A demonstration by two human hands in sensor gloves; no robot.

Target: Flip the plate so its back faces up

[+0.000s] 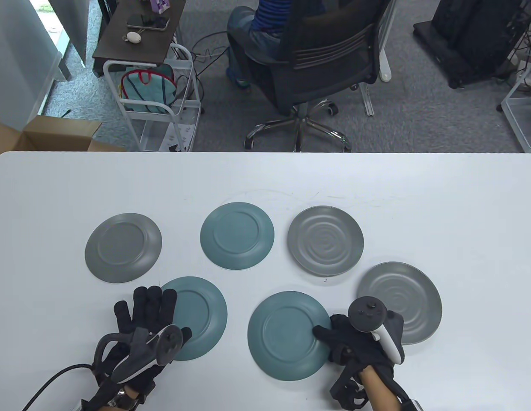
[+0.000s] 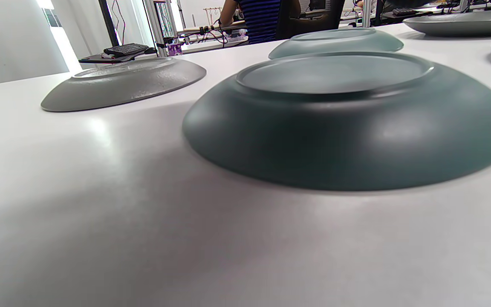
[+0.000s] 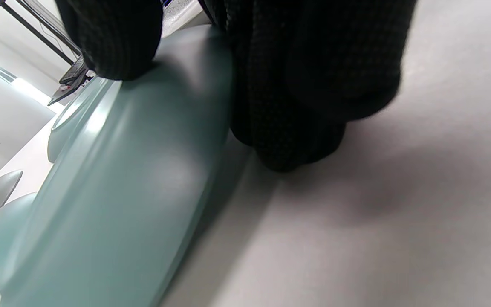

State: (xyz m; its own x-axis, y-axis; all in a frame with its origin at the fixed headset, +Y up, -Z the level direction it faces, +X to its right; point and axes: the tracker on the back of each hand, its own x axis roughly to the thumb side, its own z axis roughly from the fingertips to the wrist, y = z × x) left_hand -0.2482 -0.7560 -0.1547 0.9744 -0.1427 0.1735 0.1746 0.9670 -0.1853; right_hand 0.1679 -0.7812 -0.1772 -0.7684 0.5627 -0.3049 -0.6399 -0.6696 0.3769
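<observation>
Six plates lie on the white table point(image 1: 462, 205). The front middle teal plate point(image 1: 282, 338) lies back up. My right hand point(image 1: 336, 338) is at its right rim. In the right wrist view the thumb point(image 3: 113, 38) rests on top of this plate point(image 3: 122, 192) and the curled fingers point(image 3: 305, 85) press against its edge at the table. My left hand point(image 1: 152, 308) lies flat with fingers spread, over the left edge of the front left teal plate point(image 1: 201, 317), which is back up and fills the left wrist view point(image 2: 348, 128). No left fingers show there.
A grey plate point(image 1: 123, 247) and a teal plate point(image 1: 237, 235) lie back up at the rear. Two grey plates point(image 1: 325, 240) point(image 1: 409, 295) lie face up at the right. An office chair point(image 1: 325, 55) and a cart point(image 1: 154, 102) stand beyond the table.
</observation>
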